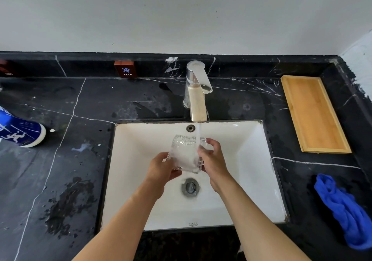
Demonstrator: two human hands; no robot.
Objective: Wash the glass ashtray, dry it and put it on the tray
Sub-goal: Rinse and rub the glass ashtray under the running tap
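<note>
- A blue-and-white bottle (20,132) stands at the far left edge of the wet black marble counter (60,170).
- Over the white sink (251,160), the left hand (163,166) and right hand (213,160) both grasp the glass ashtray (185,152), tilted under the chrome faucet (196,93), whose stream strikes it.
- The wooden tray (314,113) lies right, unobstructed; the blue cloth (346,208) lies nearer.

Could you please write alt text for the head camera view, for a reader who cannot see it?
Both hands, left hand and right hand, hold a glass ashtray under running water from the faucet over a white sink. On the black counter to the right lie an empty wooden tray and a blue cloth.
</note>
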